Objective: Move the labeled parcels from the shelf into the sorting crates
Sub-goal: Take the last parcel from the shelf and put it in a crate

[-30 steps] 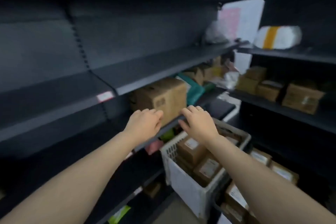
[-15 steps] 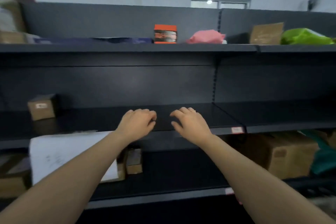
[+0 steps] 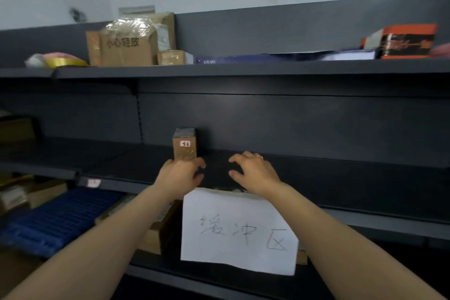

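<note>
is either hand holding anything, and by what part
Right hand holds nothing. Left hand overlaps the small labeled box at its lower end; grip cannot be told.

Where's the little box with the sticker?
In the head view, left of centre: the little box stands upright on the middle shelf, behind the left hand, above the paper sign.

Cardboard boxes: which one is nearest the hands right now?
The small upright box with the white label on the middle shelf, right behind the left hand. The other boxes sit on the top shelf or below.
</note>
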Available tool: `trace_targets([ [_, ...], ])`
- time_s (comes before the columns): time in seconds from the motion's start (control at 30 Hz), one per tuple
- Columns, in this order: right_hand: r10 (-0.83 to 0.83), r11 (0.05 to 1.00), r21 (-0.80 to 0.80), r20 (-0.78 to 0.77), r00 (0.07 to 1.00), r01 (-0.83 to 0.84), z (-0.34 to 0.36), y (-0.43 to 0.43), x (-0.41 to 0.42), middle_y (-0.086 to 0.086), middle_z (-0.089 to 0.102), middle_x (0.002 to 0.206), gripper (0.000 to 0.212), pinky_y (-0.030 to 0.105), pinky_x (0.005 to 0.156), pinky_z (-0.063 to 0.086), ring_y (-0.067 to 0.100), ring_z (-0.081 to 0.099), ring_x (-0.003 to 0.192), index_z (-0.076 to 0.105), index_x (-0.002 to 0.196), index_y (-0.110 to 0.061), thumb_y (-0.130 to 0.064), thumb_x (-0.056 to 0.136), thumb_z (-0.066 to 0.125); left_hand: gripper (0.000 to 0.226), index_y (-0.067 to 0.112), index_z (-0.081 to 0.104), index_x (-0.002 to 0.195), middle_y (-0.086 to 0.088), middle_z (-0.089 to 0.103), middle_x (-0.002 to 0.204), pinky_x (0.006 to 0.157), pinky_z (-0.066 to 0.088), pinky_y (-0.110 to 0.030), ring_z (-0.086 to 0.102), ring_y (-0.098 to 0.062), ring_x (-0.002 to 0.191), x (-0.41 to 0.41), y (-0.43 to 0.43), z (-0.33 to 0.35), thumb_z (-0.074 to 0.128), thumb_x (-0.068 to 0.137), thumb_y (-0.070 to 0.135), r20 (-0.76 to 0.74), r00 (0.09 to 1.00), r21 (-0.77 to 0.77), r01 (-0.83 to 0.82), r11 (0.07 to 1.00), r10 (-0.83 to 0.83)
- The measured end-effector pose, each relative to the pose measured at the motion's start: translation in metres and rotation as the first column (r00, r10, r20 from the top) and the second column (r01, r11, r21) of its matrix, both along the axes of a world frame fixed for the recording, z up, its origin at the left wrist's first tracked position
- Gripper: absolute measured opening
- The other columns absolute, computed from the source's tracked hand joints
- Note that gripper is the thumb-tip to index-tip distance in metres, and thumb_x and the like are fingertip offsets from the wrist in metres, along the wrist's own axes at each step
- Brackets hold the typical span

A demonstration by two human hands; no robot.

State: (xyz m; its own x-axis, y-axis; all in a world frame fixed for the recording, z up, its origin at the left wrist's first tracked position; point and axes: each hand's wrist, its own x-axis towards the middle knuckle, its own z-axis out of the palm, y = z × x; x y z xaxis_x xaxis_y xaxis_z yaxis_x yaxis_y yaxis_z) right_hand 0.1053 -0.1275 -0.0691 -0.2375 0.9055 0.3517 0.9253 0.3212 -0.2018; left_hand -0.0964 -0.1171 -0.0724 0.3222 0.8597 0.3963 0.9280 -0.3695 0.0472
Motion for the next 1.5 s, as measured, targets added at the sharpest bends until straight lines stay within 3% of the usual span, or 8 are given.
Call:
trace_targets([
  [0.43,0.013,0.994,-0.103,-0.129,0.992,-0.026,-0.005,0.181,-0.091,0.008,0.046,0.138,0.049,0.043,0.095,0.048,0.027,0.05,0.122,0.042,0.141,-0.022,-0.043,0.097,0.047,0.039,0.029,0.046,0.13,-0.001,0.053,0.126,0.095,0.04,-0.039,0.048,-0.022,0.118,-0.088,0.139,-0.012,0.051,0.091,0.035,0.057,0.98,-0.066,-0.189,0.98,0.192],
  [0.6,-0.091,0.974,-0.225,-0.446,0.89,-0.013,-0.007,0.258,-0.119,0.009,0.051,0.136,0.053,0.043,0.098,0.046,0.027,0.053,0.12,0.048,0.136,-0.022,-0.054,0.096,0.041,0.047,0.025,0.042,0.136,-0.002,0.052,0.134,0.102,0.037,-0.043,0.044,-0.024,0.125,-0.108,0.195,-0.006,0.049,0.093,0.041,0.133,0.953,-0.182,-0.248,0.952,0.274],
  [0.73,-0.213,0.927,-0.371,-0.65,0.729,-0.059,-0.016,0.301,-0.134,0.011,0.06,0.127,0.053,0.043,0.095,0.049,0.027,0.059,0.112,0.056,0.13,-0.015,-0.053,0.094,0.046,0.044,0.028,0.043,0.133,0.0,0.053,0.135,0.104,0.037,-0.046,0.047,-0.023,0.124,-0.113,0.232,-0.01,0.042,0.094,0.049,0.282,0.928,-0.334,-0.144,0.931,0.245],
  [0.87,-0.355,0.819,-0.526,-0.778,0.518,-0.228,-0.016,0.294,-0.136,-0.001,0.063,0.094,0.032,0.029,0.073,0.045,0.012,0.053,0.076,0.054,0.112,-0.017,-0.045,0.097,0.048,0.052,0.021,0.032,0.144,-0.003,0.04,0.146,0.111,0.03,-0.04,0.038,-0.025,0.134,-0.102,0.253,-0.011,0.034,0.098,0.046,0.592,0.769,-0.465,0.082,0.882,0.24],
  [1.03,-0.334,0.841,-0.462,-0.853,0.401,-0.282,-0.012,0.27,-0.136,-0.007,0.063,0.1,0.038,0.04,0.078,0.047,0.014,0.057,0.088,0.046,0.13,-0.04,-0.038,0.094,0.057,0.039,0.023,0.043,0.136,-0.001,0.056,0.123,0.089,0.039,-0.036,0.053,-0.022,0.112,-0.098,0.257,-0.014,0.043,0.098,0.03,0.813,0.534,-0.441,0.303,0.845,0.233],
  [1.23,-0.298,0.919,-0.361,-0.9,0.318,-0.16,-0.007,0.211,-0.12,-0.003,0.059,0.12,0.062,0.048,0.097,0.045,0.018,0.056,0.106,0.029,0.137,-0.044,-0.032,0.087,0.065,0.038,0.019,0.042,0.132,0.001,0.053,0.12,0.077,0.045,-0.029,0.052,-0.016,0.104,-0.078,0.228,0.001,0.045,0.095,0.012,0.89,0.456,-0.239,0.483,0.842,-0.009],
  [1.4,-0.288,0.957,-0.289,-0.942,0.17,0.021,0.006,0.131,-0.069,-0.002,0.063,0.114,0.061,0.035,0.076,0.052,0.016,0.062,0.099,0.036,0.14,-0.031,-0.035,0.087,0.066,0.028,0.02,0.046,0.122,0.011,0.053,0.103,0.072,0.042,-0.02,0.052,-0.005,0.092,-0.018,0.185,0.015,0.051,0.095,0.017,0.862,0.447,-0.12,0.636,0.762,-0.238],
  [1.5,-0.264,0.953,-0.249,-0.962,0.068,0.174,0.012,0.07,-0.022,-0.003,0.065,0.108,0.055,0.034,0.076,0.053,0.016,0.063,0.095,0.041,0.136,-0.029,-0.035,0.087,0.066,0.02,0.018,0.051,0.114,0.003,0.061,0.105,0.079,0.045,-0.026,0.059,-0.015,0.097,0.035,0.151,0.02,0.052,0.095,0.021,0.811,0.457,-0.073,0.699,0.712,-0.366],
])
